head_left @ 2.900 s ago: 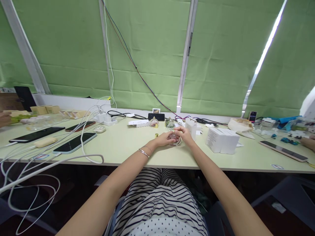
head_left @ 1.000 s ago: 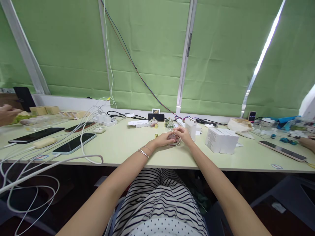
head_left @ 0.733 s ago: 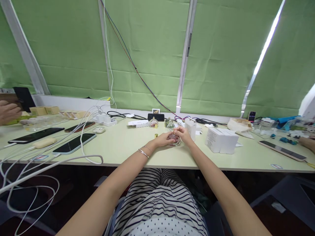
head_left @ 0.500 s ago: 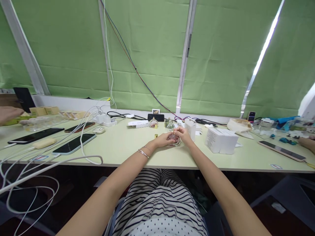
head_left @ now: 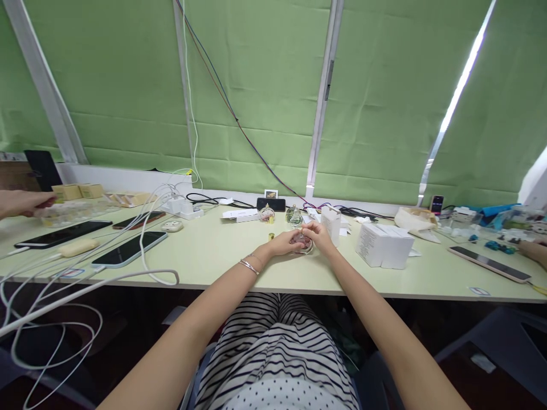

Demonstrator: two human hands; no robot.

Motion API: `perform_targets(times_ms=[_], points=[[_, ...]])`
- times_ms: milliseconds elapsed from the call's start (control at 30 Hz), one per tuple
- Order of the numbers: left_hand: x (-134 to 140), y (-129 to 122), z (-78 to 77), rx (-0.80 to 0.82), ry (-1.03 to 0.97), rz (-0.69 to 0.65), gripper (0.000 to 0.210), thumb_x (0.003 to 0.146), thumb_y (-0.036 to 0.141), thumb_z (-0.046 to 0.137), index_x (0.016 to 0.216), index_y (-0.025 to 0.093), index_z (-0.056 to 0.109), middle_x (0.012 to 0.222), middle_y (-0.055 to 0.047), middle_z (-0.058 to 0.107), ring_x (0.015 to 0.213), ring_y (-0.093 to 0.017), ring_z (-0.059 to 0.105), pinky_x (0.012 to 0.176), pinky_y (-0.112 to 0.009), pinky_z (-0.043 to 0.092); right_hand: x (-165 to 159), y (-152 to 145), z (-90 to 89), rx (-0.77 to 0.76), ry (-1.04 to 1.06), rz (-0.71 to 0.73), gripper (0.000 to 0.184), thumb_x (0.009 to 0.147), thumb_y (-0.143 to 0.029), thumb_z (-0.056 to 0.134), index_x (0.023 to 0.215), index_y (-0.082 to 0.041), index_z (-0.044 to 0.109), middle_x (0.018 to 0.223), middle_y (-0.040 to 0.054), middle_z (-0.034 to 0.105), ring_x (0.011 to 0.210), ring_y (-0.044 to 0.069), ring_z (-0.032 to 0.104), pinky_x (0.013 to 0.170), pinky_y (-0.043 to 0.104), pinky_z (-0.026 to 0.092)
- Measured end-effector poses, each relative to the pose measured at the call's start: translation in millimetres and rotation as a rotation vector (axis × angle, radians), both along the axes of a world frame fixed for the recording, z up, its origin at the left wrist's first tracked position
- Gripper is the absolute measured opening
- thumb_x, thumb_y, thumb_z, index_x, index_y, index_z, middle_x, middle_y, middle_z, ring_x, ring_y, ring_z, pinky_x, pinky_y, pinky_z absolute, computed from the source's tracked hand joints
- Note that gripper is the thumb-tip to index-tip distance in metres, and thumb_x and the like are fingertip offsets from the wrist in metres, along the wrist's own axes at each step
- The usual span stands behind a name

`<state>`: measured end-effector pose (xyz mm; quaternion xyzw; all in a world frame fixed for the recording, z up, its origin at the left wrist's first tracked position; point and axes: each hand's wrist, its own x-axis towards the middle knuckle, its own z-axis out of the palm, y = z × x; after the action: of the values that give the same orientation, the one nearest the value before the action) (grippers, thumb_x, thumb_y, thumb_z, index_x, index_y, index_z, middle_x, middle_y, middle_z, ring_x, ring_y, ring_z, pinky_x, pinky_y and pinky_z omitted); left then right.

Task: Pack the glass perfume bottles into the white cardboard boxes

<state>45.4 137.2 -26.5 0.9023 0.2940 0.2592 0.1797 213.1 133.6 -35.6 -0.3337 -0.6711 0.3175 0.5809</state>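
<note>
A round, clear glass bottle point(head_left: 306, 248) with something pinkish inside stands on the table between my hands. My left hand point(head_left: 287, 243) is closed around its left side, a bracelet at the wrist. At the bottle's top, the fingers of my right hand point(head_left: 317, 230) are pinched together; whatever small part they hold is hidden. A small gold cylinder point(head_left: 271, 236) stands just left of my left hand. Farther back are a similar bottle with pinkish contents point(head_left: 265, 214) and one with greenish contents point(head_left: 293, 215).
White boxes point(head_left: 383, 246) stand to my right, with another upright white box point(head_left: 331, 224) beside my right hand. Phones point(head_left: 130, 249) and white charging cables point(head_left: 147, 259) spread over the left side. A co-worker's hand point(head_left: 26, 203) reaches in at far left; another point(head_left: 534, 249) shows at far right.
My hands stay at the bottle with barely any movement. The co-worker's hand at far left has moved right, over the clear plastic tray.
</note>
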Motion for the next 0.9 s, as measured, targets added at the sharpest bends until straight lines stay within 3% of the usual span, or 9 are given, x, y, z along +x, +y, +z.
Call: perform_targets(times_ms=[433, 533, 700, 800, 900], points=[[-2.7, 1.6, -0.5, 0.022, 0.009, 0.014, 0.046, 0.082, 0.043, 0.048, 0.119, 0.015, 0.048, 0.097, -0.007, 0.065, 0.081, -0.020, 0.059, 0.072, -0.029, 0.045, 2.1, -2.4, -4.9, 0.100, -0.140, -0.043, 0.030, 0.070, -0.040, 0.056, 0.093, -0.019, 0.059, 0.082, 0.0037, 0.058, 0.081, 0.018, 0.056, 0.063, 0.029, 0.049], [-3.4, 1.7, 4.2, 0.060, -0.011, 0.045, 0.038, 0.085, 0.041, 0.043, 0.111, 0.016, 0.055, 0.100, -0.008, 0.064, 0.088, -0.020, 0.058, 0.079, -0.030, 0.044, 2.1, -4.4, -4.4, 0.127, -0.184, -0.067, 0.031, 0.072, -0.037, 0.054, 0.096, -0.020, 0.057, 0.083, 0.0041, 0.058, 0.083, 0.018, 0.056, 0.065, 0.028, 0.047], [-6.8, 8.8, 8.5, 0.116, -0.096, 0.280, 0.032, 0.085, 0.018, 0.034, 0.111, 0.015, 0.052, 0.110, -0.011, 0.059, 0.105, -0.022, 0.051, 0.094, -0.035, 0.034, 2.4, -4.9, -5.2, 0.133, -0.243, -0.133, 0.036, 0.073, -0.034, 0.052, 0.105, -0.019, 0.051, 0.088, 0.0044, 0.058, 0.081, 0.017, 0.056, 0.071, 0.030, 0.045], [-12.4, 17.6, 0.7, 0.077, -0.115, 0.468, 0.035, 0.074, 0.008, 0.043, 0.107, 0.014, 0.051, 0.111, -0.014, 0.057, 0.110, -0.027, 0.047, 0.095, -0.043, 0.032, 3.1, -3.0, -7.5, 0.089, -0.286, -0.156, 0.040, 0.075, -0.035, 0.050, 0.112, -0.020, 0.045, 0.087, 0.0037, 0.058, 0.075, 0.016, 0.055, 0.070, 0.031, 0.045], [-18.5, 26.2, -10.5, -0.002, -0.127, 0.593, 0.035, 0.064, 0.004, 0.051, 0.099, 0.012, 0.051, 0.107, -0.018, 0.056, 0.109, -0.033, 0.047, 0.090, -0.049, 0.034, 3.7, -2.3, -10.8, 0.025, -0.360, -0.121, 0.031, 0.080, -0.039, 0.045, 0.104, -0.020, 0.049, 0.080, 0.0021, 0.059, 0.073, 0.016, 0.056, 0.070, 0.031, 0.044]])
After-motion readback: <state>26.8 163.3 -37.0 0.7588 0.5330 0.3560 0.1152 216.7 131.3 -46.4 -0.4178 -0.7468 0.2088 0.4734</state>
